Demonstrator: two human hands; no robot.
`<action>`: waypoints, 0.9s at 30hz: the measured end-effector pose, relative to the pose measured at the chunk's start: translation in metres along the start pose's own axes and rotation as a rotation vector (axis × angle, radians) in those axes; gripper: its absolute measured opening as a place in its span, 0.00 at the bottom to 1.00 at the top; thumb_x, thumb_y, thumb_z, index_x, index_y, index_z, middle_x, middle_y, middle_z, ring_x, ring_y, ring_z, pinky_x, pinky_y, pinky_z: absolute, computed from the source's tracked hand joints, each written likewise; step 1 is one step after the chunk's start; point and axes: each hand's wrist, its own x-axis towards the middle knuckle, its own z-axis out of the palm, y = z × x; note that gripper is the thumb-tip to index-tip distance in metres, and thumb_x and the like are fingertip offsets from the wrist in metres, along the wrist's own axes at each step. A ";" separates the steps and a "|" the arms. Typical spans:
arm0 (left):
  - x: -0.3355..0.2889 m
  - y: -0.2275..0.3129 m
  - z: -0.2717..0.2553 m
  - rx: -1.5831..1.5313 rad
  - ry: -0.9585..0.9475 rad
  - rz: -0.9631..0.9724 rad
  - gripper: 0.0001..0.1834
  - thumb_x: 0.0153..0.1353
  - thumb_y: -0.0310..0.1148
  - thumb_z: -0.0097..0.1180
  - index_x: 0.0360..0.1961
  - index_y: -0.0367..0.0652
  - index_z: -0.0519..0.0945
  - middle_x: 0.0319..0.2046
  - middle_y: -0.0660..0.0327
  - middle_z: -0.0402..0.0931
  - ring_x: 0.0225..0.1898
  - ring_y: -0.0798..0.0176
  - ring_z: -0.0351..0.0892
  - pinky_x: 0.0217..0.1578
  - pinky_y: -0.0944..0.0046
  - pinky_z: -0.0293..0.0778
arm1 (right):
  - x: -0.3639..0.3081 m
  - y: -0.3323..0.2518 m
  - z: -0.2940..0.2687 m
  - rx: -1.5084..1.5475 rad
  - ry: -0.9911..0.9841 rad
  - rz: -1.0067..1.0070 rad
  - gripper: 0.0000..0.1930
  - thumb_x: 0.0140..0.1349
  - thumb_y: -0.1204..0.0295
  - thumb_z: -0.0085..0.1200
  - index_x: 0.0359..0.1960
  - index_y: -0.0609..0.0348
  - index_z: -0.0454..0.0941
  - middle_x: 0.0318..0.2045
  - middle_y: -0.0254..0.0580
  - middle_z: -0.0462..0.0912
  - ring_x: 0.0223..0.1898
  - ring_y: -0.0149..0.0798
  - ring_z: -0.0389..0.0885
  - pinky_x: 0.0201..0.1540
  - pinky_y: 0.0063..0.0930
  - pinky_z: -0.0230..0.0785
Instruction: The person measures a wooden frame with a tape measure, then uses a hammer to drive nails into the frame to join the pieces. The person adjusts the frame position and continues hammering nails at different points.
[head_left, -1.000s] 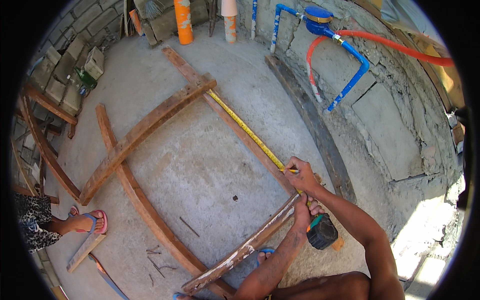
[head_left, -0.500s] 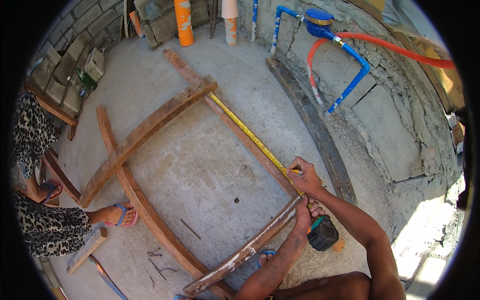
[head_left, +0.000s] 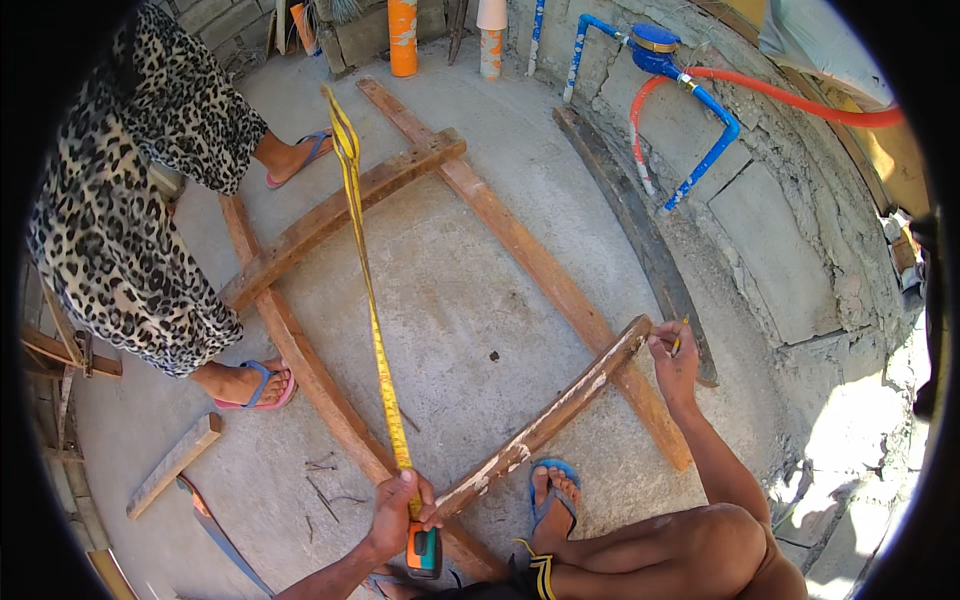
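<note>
My left hand grips a tape measure with a black, orange and green case, beside the near end of a white-smeared wooden crosspiece. From the case, the yellow blade runs far forward across the wooden frame, twisted and bowed near its far end. A yellow pencil is held in my right hand, whose fingers are at the crosspiece's right end. This crosspiece lies over the right rail and the left rail. Another crosspiece spans both rails farther away.
A person in leopard-print trousers stands by the left rail. A short wood block and a handsaw lie at left. Dark timber, blue pipe and a red hose line the right wall.
My left hand has carried the tape case left, and the blade has come off the right rail. My right hand, with the pencil, has shifted right. The other person has stepped closer to the frame.
</note>
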 end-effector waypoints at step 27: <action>0.011 0.021 -0.260 1.200 0.653 0.773 0.17 0.62 0.18 0.43 0.51 0.40 0.75 0.29 0.47 0.80 0.30 0.42 0.82 0.32 0.49 0.78 | -0.123 -0.032 0.152 0.677 -0.240 0.937 0.19 0.61 0.67 0.65 0.48 0.66 0.75 0.40 0.51 0.83 0.38 0.51 0.86 0.40 0.53 0.82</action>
